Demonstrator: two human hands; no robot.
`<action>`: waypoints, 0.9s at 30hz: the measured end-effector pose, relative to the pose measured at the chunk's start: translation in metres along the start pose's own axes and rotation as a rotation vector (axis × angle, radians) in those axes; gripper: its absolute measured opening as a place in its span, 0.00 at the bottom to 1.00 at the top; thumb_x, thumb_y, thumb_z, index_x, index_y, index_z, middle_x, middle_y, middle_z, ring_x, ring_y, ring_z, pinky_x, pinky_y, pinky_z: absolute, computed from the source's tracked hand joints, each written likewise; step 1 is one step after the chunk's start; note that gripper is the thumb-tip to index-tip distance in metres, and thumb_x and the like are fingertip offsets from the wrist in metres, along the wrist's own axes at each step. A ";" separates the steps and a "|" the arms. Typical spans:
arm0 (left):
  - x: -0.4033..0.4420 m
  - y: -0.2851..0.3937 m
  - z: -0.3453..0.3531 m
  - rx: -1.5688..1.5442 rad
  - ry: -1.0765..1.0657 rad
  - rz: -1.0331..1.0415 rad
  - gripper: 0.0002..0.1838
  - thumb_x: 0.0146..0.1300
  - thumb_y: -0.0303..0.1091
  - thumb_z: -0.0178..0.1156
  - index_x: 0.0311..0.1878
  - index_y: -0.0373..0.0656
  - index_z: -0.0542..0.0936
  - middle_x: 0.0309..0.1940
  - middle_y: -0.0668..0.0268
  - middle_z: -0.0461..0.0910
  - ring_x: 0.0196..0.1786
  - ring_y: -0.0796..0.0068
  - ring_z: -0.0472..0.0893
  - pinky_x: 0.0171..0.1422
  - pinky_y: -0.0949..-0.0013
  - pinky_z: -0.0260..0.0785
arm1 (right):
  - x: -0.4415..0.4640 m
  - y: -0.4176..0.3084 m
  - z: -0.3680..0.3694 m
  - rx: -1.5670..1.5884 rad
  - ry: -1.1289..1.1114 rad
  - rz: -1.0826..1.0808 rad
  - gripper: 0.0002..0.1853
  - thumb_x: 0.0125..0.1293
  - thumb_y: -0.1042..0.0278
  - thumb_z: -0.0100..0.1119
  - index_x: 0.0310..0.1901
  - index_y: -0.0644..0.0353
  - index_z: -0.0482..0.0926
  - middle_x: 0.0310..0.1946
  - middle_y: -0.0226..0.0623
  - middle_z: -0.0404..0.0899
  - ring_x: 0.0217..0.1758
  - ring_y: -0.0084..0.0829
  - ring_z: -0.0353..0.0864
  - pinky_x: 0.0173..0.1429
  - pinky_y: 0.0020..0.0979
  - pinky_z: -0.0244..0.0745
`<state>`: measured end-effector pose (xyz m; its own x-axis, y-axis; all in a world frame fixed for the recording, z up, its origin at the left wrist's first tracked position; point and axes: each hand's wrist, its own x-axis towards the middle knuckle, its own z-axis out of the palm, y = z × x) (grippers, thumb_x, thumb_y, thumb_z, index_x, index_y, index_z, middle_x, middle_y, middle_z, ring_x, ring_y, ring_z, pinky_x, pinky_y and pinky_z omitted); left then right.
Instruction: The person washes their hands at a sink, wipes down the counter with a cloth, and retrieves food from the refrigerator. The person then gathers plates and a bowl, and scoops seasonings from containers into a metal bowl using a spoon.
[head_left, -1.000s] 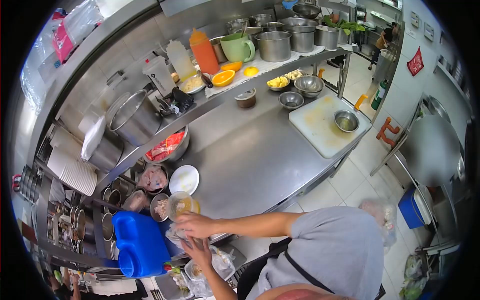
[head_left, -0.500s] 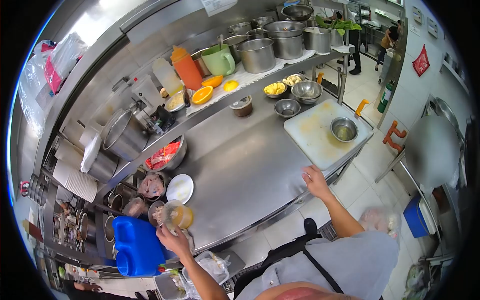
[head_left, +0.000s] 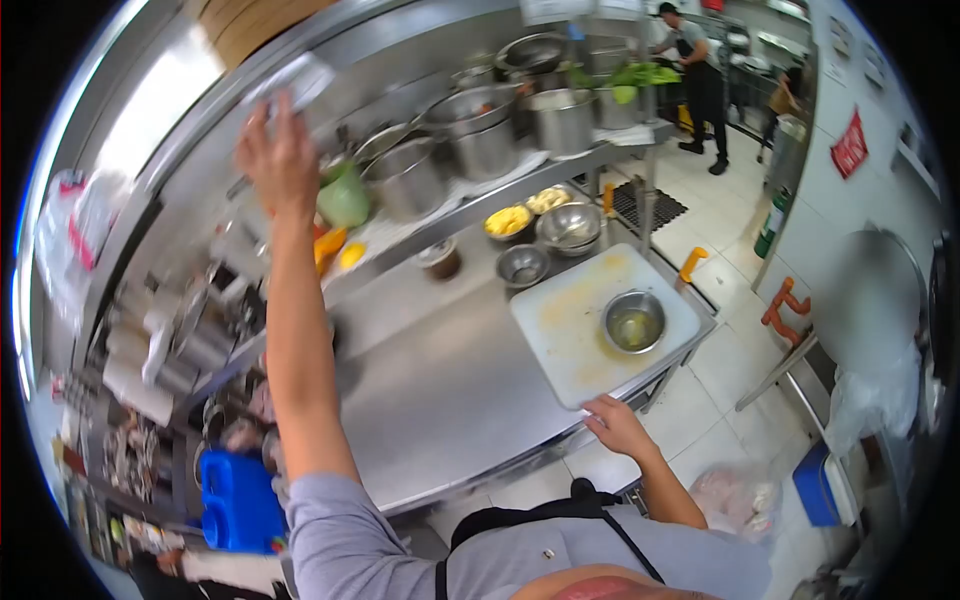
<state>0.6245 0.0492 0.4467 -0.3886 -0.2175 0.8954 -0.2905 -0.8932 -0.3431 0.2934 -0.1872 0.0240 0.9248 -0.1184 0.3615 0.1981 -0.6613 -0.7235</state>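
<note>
My left hand (head_left: 278,160) is raised high over the shelf, its fingers spread and slightly blurred. A pale, sheet-like thing (head_left: 300,82) shows just behind its fingertips; I cannot tell whether they touch. Below, a green mug (head_left: 345,197) and orange pieces (head_left: 328,246) are partly covered by the hand and forearm. At the front edge of the steel table (head_left: 440,375), my right hand (head_left: 618,428) rests by the near corner of a white cutting board (head_left: 560,335), fingers loosely extended and holding nothing visible. On that board stands a steel bowl (head_left: 634,322) with a little yellowish content.
Several steel pots (head_left: 486,150) line the shelf. Bowls with yellow pieces (head_left: 508,221), a steel bowl (head_left: 569,229) and a lidded tub (head_left: 440,260) sit at the table's back. A blue jerrycan (head_left: 240,500) stands at left. Another person (head_left: 700,85) works in the background.
My left hand has gone from the small containers beside the blue jerrycan up above the shelf. My right hand is now at the cutting board's corner. The view has shifted.
</note>
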 end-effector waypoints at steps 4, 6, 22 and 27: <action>0.024 0.095 0.022 -0.193 0.047 -0.036 0.11 0.56 0.33 0.62 0.43 0.52 0.83 0.40 0.74 0.81 0.46 0.68 0.77 0.52 0.63 0.60 | -0.058 0.054 -0.037 0.097 0.079 0.316 0.12 0.58 0.69 0.57 0.43 0.63 0.79 0.37 0.48 0.78 0.41 0.47 0.79 0.48 0.40 0.74; 0.044 0.144 0.046 -0.441 0.018 0.048 0.14 0.55 0.31 0.61 0.47 0.51 0.81 0.44 0.70 0.79 0.50 0.68 0.76 0.55 0.62 0.60 | -0.075 0.060 -0.061 -0.063 0.066 0.537 0.12 0.58 0.69 0.58 0.43 0.62 0.79 0.37 0.48 0.79 0.41 0.46 0.79 0.48 0.41 0.74; 0.049 0.258 0.099 -0.337 -0.512 0.292 0.25 0.60 0.58 0.57 0.52 0.50 0.79 0.36 0.58 0.82 0.47 0.59 0.79 0.48 0.59 0.72 | -0.227 0.025 -0.052 -0.371 0.034 0.936 0.19 0.61 0.64 0.54 0.55 0.56 0.72 0.45 0.48 0.74 0.52 0.47 0.73 0.53 0.46 0.71; 0.048 0.343 -0.074 -1.042 0.217 0.174 0.17 0.54 0.49 0.68 0.42 0.51 0.83 0.37 0.69 0.82 0.41 0.67 0.81 0.45 0.63 0.72 | -0.321 -0.025 0.001 -0.344 0.284 1.142 0.14 0.58 0.62 0.55 0.44 0.58 0.77 0.37 0.47 0.79 0.43 0.48 0.79 0.42 0.47 0.76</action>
<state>0.4411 -0.2387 0.3509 -0.6133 -0.1428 0.7768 -0.7781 -0.0598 -0.6253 -0.0084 -0.1316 -0.0743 0.3986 -0.8872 -0.2323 -0.8161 -0.2276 -0.5311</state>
